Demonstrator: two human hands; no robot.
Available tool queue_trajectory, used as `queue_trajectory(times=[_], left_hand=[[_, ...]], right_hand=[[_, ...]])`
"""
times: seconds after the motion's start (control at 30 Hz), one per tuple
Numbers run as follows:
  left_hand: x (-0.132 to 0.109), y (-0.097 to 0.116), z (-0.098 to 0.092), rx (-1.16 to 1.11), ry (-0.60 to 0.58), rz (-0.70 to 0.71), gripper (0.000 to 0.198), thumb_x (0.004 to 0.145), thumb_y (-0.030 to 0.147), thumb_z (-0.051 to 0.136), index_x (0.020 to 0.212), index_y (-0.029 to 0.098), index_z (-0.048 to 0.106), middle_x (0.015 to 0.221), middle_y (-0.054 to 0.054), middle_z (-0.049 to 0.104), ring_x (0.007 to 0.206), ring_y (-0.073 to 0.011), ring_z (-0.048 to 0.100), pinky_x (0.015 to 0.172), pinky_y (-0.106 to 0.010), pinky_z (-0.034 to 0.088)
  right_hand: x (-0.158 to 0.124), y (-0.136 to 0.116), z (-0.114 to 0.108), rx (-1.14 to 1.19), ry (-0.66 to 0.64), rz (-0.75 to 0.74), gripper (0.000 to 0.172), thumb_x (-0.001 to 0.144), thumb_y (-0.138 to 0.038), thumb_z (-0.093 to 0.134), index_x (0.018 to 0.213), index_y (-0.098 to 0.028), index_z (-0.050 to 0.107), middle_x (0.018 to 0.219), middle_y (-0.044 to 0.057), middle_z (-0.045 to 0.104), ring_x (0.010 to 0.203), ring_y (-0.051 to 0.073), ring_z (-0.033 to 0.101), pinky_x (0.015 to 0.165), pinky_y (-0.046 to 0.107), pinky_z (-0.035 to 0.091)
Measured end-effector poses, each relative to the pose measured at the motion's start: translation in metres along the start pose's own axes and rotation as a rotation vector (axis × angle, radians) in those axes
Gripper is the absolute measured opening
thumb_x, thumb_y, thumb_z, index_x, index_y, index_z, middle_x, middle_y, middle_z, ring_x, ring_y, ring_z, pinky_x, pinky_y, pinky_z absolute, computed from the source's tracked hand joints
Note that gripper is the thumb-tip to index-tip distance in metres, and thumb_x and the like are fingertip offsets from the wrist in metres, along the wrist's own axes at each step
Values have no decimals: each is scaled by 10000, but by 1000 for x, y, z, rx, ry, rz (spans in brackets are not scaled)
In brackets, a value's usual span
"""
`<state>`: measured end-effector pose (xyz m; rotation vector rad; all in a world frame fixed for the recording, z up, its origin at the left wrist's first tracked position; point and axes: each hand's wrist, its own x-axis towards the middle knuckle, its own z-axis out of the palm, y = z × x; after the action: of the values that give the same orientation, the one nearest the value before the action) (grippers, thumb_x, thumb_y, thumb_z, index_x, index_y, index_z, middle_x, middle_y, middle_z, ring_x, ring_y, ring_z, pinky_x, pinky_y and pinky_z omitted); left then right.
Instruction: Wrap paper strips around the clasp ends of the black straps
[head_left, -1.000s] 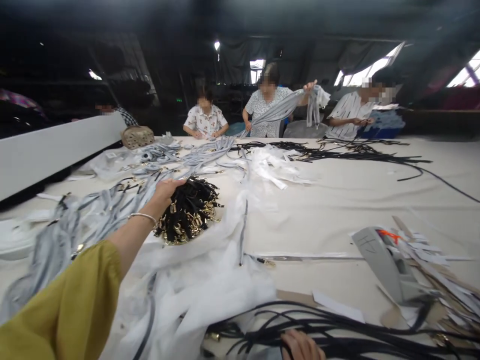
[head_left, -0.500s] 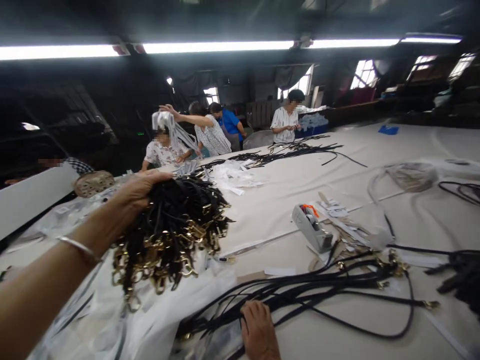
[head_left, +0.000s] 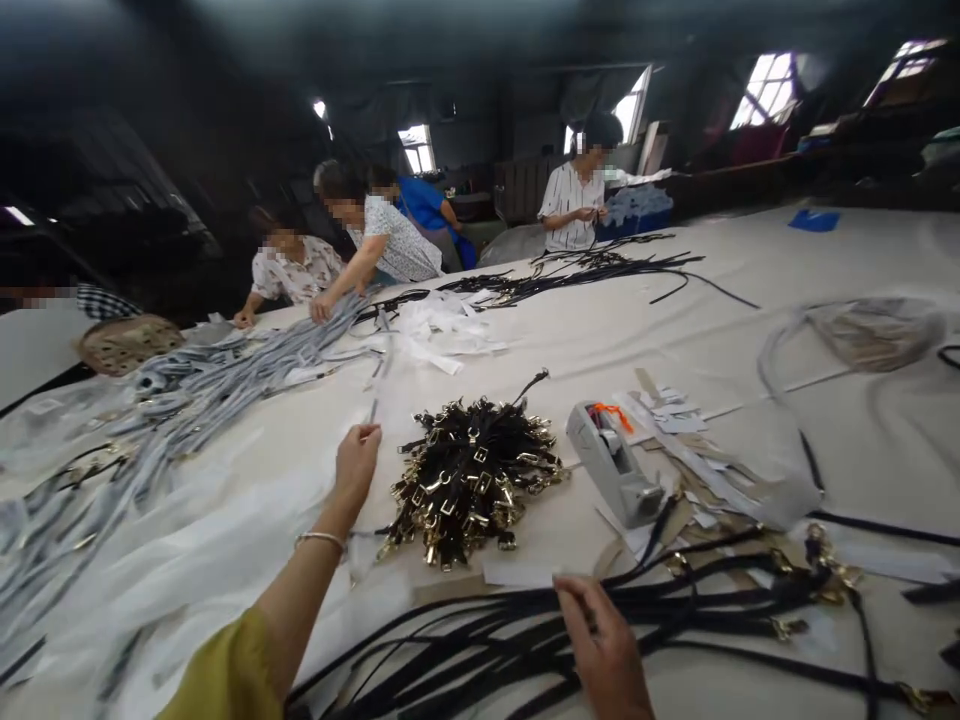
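Note:
A bunch of short black straps with gold buckles and clasps (head_left: 476,480) lies heaped on the white table. Just left of it is my left hand (head_left: 358,462), its fingertips pinched together. A thin greyish strip (head_left: 375,408) shows just past those fingertips; whether they hold it is unclear. Over the long black straps (head_left: 457,645) at the front hovers my right hand (head_left: 606,645), its fingers loosely bent and apart, with nothing visible in them. Its fingertips come close to a white paper strip (head_left: 525,572).
A grey tape dispenser (head_left: 615,465) stands right of the bunch, beside paper scraps (head_left: 697,440). Long grey straps (head_left: 217,385) cover the left side, near clear plastic (head_left: 225,540). Several people (head_left: 574,200) work along the far edge, by more black straps (head_left: 577,280).
My left hand has let go of the black strap bunch, which now rests on the table. My right hand has shifted right and lifted. A co-worker's raised arm has come down, laying out grey straps.

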<state>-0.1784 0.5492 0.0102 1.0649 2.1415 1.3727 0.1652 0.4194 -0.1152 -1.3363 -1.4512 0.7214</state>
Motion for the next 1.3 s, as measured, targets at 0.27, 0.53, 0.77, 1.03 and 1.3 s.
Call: queue_trajectory(times=[0.27, 0.53, 0.77, 1.03, 1.3], left_hand=[[-21, 43, 78, 303, -511, 757, 343, 834, 294, 641, 1171, 240, 615, 1201, -65, 648, 1166, -253, 554, 1046, -465, 425], [-61, -11, 58, 543, -672, 1039, 270, 894, 193, 566, 1161, 225, 590, 1276, -76, 616, 1236, -242, 537, 1035, -436, 473], [-92, -43, 32, 463, -512, 1087, 238, 900, 108, 484, 1093, 215, 574, 1228, -90, 633, 1274, -235, 509, 1029, -407, 473], [-86, -8, 50, 596, -464, 987, 242, 975, 267, 438, 778, 205, 564, 805, -32, 640, 803, -201, 603, 757, -392, 476], [-53, 26, 101, 755, -551, 844, 89, 848, 208, 644, 928, 181, 612, 940, -62, 589, 889, -243, 551, 750, -376, 460]], right_hand=[[93, -16, 20, -23, 51, -80, 201, 919, -340, 526, 958, -213, 677, 919, 58, 710, 874, 196, 661, 811, 304, 533], [138, -22, 56, -77, -161, -143, 178, 894, -258, 525, 931, -219, 695, 974, 63, 709, 964, 209, 635, 899, 350, 494], [159, -31, 71, -140, -287, 84, 151, 822, -303, 578, 797, -226, 706, 816, 38, 721, 792, 213, 640, 769, 343, 485], [179, -36, 79, 86, -457, 375, 193, 662, -315, 723, 783, -168, 690, 579, -23, 646, 394, 92, 470, 397, 223, 320], [208, -48, 82, 354, -356, 434, 238, 759, -410, 649, 715, -183, 591, 724, 5, 659, 679, 138, 633, 637, 254, 510]])
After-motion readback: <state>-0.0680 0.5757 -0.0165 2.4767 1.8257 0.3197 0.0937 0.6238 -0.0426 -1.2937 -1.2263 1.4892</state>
